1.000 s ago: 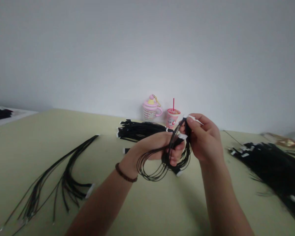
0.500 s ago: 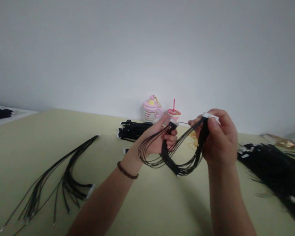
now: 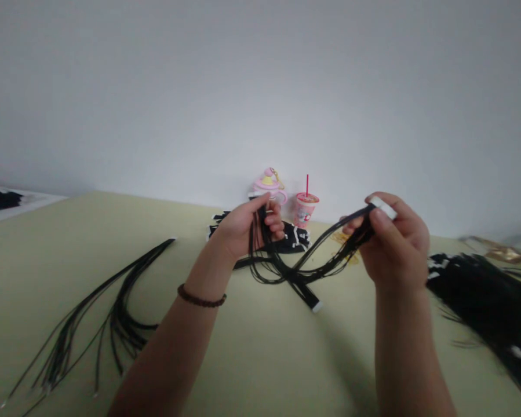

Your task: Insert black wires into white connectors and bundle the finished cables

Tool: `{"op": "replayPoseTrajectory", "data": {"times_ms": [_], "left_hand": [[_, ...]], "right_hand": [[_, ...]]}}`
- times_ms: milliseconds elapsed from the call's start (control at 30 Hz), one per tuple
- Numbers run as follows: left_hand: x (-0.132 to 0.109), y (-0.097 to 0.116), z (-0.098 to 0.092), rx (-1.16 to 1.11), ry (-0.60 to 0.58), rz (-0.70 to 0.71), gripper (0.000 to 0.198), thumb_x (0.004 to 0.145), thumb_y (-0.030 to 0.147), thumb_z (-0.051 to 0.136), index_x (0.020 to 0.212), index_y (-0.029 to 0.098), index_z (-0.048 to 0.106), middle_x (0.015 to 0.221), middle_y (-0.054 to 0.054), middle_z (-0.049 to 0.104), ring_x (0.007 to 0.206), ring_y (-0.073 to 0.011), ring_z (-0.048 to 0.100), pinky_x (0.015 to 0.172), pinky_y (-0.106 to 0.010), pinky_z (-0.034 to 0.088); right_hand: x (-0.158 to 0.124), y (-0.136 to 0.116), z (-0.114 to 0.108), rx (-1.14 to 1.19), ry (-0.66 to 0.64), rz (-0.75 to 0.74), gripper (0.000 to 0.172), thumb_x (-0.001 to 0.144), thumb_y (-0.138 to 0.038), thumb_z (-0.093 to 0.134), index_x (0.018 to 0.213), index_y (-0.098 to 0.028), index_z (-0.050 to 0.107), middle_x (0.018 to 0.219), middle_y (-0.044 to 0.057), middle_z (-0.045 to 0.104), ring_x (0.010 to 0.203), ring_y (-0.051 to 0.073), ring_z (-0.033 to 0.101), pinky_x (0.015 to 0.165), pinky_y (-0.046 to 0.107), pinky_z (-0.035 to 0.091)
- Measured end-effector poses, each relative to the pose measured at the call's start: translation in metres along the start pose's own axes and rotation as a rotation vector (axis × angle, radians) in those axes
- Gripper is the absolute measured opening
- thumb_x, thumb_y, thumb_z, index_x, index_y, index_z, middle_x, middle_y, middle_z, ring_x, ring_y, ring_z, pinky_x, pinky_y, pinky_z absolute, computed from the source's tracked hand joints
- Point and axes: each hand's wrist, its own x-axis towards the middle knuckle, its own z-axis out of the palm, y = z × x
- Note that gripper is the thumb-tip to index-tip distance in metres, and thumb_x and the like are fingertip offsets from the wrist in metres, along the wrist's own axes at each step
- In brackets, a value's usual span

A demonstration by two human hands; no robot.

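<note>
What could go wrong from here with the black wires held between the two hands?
The held wires sag in loose loops between the left hand and right hand, so they might tangle. They overlap a white-ended bundle in view and could snag it. A tug might strain them at the pinched white connector.

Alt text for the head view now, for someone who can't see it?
A left hand and right hand hold a sagging black wire bundle between them. Other black bundles lie on the table, with a pink mug and cup behind.
</note>
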Motion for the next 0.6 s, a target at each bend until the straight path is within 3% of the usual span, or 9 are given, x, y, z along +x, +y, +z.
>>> {"op": "replayPoseTrajectory", "data": {"times_ms": [200,367,500,600], "left_hand": [[-0.001,0.030,-0.031,-0.442,0.310,0.198,0.032,0.096,0.013,0.034,0.066,0.017,0.042,0.050,0.004,0.038,0.043,-0.0071,0.041,0.045,-0.018,0.043],[-0.008,0.047,-0.048,-0.527,0.489,0.282,0.036,0.097,0.009,0.023,0.063,0.021,0.028,0.047,0.006,0.032,0.039,-0.0056,0.036,0.040,-0.014,0.039],[-0.011,0.052,-0.063,-0.526,0.646,0.300,0.036,0.095,0.006,0.016,0.064,0.022,0.024,0.046,0.006,0.026,0.035,-0.0066,0.033,0.037,-0.016,0.037],[-0.013,0.053,-0.076,-0.477,0.753,0.310,0.032,0.095,0.009,0.020,0.066,0.022,0.026,0.048,0.005,0.029,0.036,-0.0074,0.036,0.039,-0.019,0.041]], "right_hand": [[-0.004,-0.022,-0.032,-0.196,-0.321,-0.211,0.017,0.077,-0.021,0.077,0.093,-0.026,0.077,0.075,0.002,0.076,0.075,0.019,0.071,0.070,0.034,0.059],[-0.008,-0.035,-0.025,-0.349,-0.546,-0.432,0.030,0.075,-0.010,0.075,0.100,-0.027,0.077,0.074,0.003,0.076,0.064,0.019,0.069,0.072,0.041,0.057],[-0.005,-0.025,-0.017,-0.462,-0.541,-0.351,0.037,0.074,-0.006,0.074,0.101,-0.031,0.076,0.082,0.001,0.077,0.077,0.020,0.070,0.074,0.037,0.057],[0.004,-0.002,-0.019,-0.628,-0.343,-0.200,0.024,0.073,-0.015,0.076,0.094,-0.028,0.078,0.084,0.001,0.077,0.073,0.017,0.069,0.070,0.031,0.057]]}}
